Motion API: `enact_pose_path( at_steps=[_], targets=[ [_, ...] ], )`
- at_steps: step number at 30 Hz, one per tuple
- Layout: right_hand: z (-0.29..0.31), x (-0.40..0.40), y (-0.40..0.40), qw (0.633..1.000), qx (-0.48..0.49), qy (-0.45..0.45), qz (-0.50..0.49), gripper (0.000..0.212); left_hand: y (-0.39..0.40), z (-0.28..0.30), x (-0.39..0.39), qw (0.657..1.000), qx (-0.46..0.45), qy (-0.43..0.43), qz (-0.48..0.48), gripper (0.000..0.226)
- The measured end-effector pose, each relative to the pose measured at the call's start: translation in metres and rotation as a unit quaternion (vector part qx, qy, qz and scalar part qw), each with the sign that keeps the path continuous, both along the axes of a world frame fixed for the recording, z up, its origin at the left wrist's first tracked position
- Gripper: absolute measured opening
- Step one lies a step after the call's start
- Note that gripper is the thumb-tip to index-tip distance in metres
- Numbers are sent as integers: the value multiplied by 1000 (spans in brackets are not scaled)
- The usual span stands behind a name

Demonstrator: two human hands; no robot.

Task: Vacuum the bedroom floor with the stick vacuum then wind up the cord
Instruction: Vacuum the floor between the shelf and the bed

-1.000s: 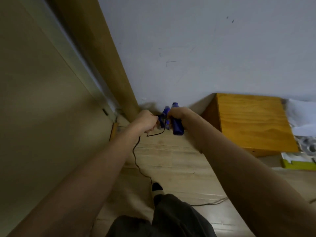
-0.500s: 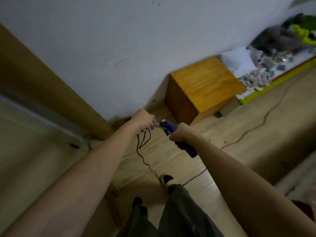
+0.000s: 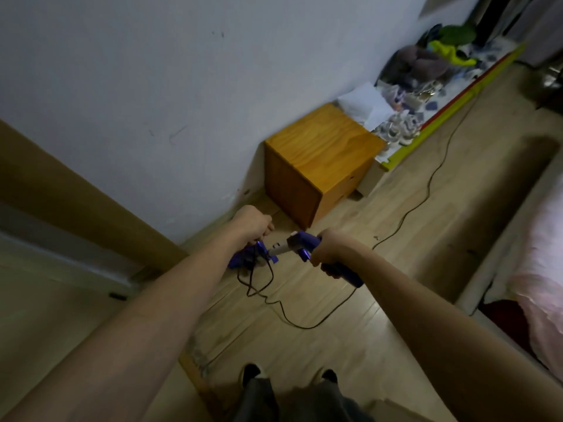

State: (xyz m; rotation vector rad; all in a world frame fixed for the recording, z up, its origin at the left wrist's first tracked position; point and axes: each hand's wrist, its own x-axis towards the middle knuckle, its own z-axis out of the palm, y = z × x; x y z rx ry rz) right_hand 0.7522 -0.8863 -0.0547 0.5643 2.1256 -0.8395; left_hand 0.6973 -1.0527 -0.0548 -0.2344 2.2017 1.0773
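Observation:
The purple stick vacuum [image 3: 300,242] points down toward the wooden floor in front of me. My right hand [image 3: 330,249] grips its purple handle, which sticks out below my fist. My left hand [image 3: 254,223] is curled round the black cord [image 3: 405,214] just above the vacuum's body, where a few loops of cord hang. From the loops the cord trails across the floor and runs away to the far right along the low shelf. The vacuum's lower part is hidden behind my left forearm.
A wooden box [image 3: 316,159] stands against the white wall [image 3: 182,86]. A low shelf with clutter [image 3: 426,95] runs along the wall at the right. A bed edge [image 3: 533,254] lies at the right. A door frame [image 3: 76,202] is at the left. My feet [image 3: 253,373] stand on the floor.
The view has swung right and down, showing more floor and the bed. My hands have moved apart a little, and more cord loops hang below my left hand.

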Motion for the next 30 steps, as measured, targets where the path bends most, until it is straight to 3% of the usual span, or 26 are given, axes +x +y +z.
enact_pose_path(
  at_steps=[6,20,24,30],
  targets=[
    [14,31,5,997,-37,-56,-50,19,32,8,2,999,33,16,20,24],
    [-33,52,-101,946,-183,-21,-267,28,-10,-6,28,995,-11,8,102,22],
    [-44,31,-100,958,-167,-2,-234,24,-30,-9,30,990,-8,14,137,23],
    [-36,-8,-42,996,-31,20,-82,33,-37,-6,27,991,-1,9,137,22]
  ],
)
